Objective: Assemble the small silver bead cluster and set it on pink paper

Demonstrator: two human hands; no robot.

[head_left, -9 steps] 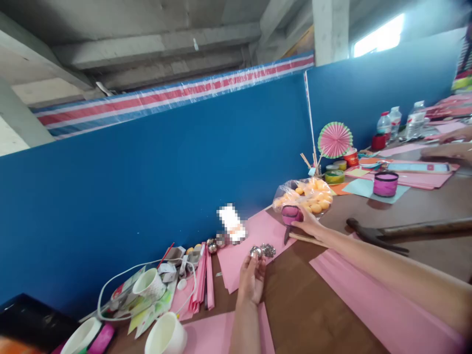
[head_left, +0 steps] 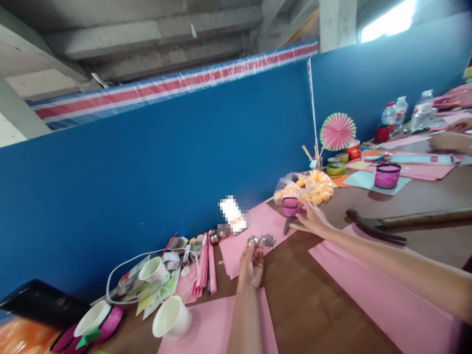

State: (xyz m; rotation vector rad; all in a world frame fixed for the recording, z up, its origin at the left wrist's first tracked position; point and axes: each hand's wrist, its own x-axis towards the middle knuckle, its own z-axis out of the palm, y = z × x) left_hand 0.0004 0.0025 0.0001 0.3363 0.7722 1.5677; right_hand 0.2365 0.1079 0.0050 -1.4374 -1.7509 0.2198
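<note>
My left hand (head_left: 251,268) is raised over the table with its fingertips closed around a small shiny silver ball (head_left: 252,241). Just beyond it, a cluster of small silvery pieces (head_left: 268,240) lies on a pink paper sheet (head_left: 236,255). My right hand (head_left: 312,216) reaches in from the right, fingers parted, beside a small magenta cup with dark rims (head_left: 290,207). A narrow gap seems to separate the fingertips from the cup. Under that hand lies a small hammer, its wooden handle (head_left: 300,227) partly hidden.
A bag of orange balls (head_left: 319,188) sits behind the cup. A claw hammer (head_left: 376,228) and a second magenta cup (head_left: 387,176) are to the right. White paper cups (head_left: 172,317) and scraps fill the left. A co-worker's hands (head_left: 452,140) are at far right.
My right hand has loosened from the magenta cup, its fingers drawing slightly right. The left hand keeps the silver ball. The view has shifted slightly.
</note>
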